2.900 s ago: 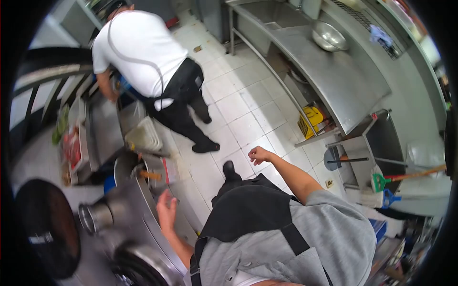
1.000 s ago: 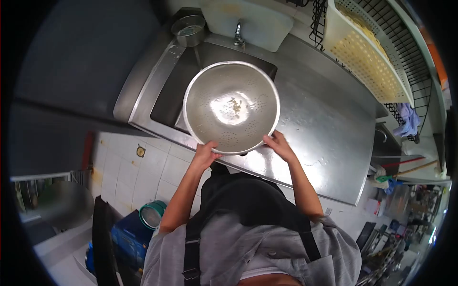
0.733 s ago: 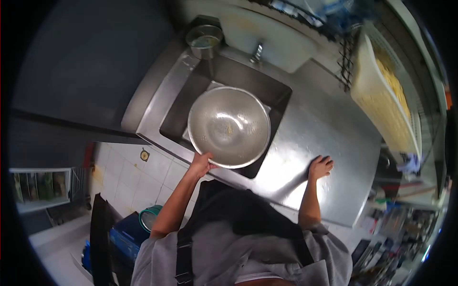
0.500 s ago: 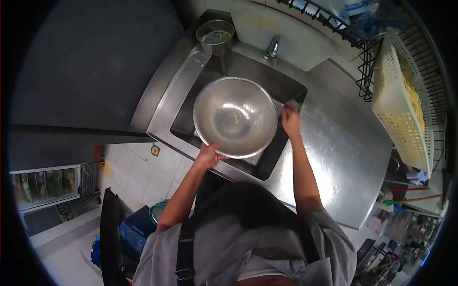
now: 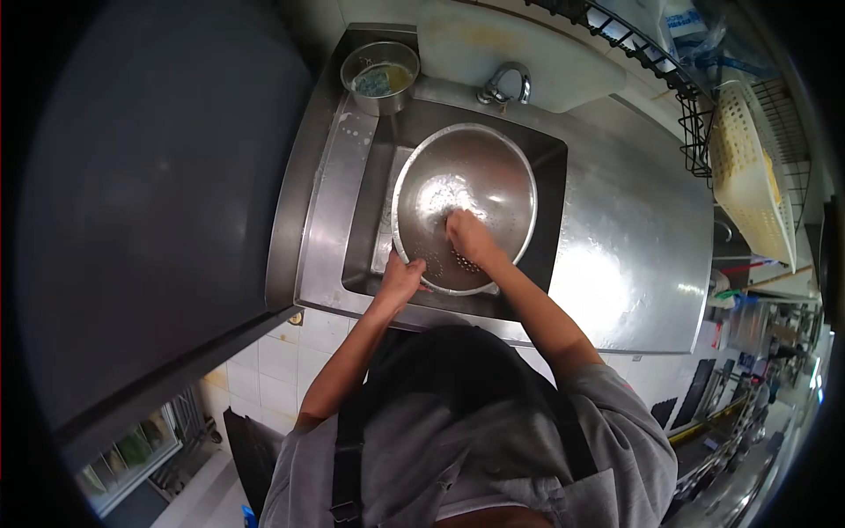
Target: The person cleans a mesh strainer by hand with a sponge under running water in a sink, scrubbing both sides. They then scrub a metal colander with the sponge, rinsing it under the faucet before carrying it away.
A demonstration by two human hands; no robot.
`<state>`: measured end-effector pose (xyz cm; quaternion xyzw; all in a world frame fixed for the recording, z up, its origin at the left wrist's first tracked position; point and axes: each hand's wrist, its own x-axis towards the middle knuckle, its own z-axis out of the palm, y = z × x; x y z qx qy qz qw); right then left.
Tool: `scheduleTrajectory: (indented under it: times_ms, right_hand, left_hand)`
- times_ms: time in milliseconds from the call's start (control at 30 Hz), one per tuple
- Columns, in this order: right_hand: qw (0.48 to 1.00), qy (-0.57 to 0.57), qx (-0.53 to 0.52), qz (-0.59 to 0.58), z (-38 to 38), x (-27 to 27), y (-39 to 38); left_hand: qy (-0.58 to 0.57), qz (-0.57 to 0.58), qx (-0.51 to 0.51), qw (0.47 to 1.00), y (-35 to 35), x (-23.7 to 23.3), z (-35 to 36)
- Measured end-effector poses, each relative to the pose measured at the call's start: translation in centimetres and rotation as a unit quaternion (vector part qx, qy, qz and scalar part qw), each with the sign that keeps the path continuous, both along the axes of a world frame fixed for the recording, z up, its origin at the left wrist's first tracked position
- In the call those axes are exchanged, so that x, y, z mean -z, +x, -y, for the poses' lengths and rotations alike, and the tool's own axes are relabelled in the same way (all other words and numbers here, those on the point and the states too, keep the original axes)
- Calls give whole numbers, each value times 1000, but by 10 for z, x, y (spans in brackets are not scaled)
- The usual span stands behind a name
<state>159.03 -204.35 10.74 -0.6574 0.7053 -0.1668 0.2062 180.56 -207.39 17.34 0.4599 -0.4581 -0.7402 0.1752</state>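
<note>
Dark grey, a smooth panel [image 5: 158, 194] fills the left side, with pale floor tiles [image 5: 277, 363] showing beyond its lower edge. To its right, at the back left corner of the steel sink [image 5: 365, 198], stands a small round metal pot [image 5: 378, 106] holding a blue-green pad [image 5: 373, 82] and something yellowish.

The left hand [image 5: 404, 278] is closed on the near left rim of a wide metal colander [image 5: 480, 167], thumb over the inside edge and the other fingers mostly hidden on the outer side. The colander is over the sink, its open side facing up toward the head camera; whether it touches the sink floor cannot be seen. Small holes show in its wall near the hands, and bright glare lies across its middle.

The right hand [image 5: 468, 238] is inside the colander with its fingers curled down against the inner surface; whether it grips anything cannot be told. Behind the colander, a curved chrome tap [image 5: 509, 81] stands at the back of the sink, in front of a stained whitish board [image 5: 528, 53].

Right of the sink runs the shiny steel bench [image 5: 629, 224]. Past its back edge are a black wire rack [image 5: 650, 60], plastic bags [image 5: 695, 37] and a tilted cream basket [image 5: 741, 172] with perforated sides.
</note>
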Motion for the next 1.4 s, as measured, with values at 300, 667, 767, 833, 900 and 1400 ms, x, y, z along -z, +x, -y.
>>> scheduleTrajectory:
  times_ms: [300,667,767,833,900,1400]
  right_hand:
    - [955,-176,186,-149,22,-13,-21]
    - [982,-146,117,3,-6,-36,2]
    - [998,-40,23,40,-26,-39,23]
    - [996,53,-17,67,-42,-42,33]
    - [986,139,-37,82,-63,-58,33]
    - [758,67,-31,648,-189,-83,-99]
  left_hand:
    - [-53,-1,41,998,7,-24,41]
    - [3,-48,59,997,-6,-20,57]
    - [9,-21,67,998,-8,2,56]
    - [59,27,86,994,1,14,62]
    - [141,-12,46,989,13,23,58]
    - [138,17,204,969,33,58,-1]
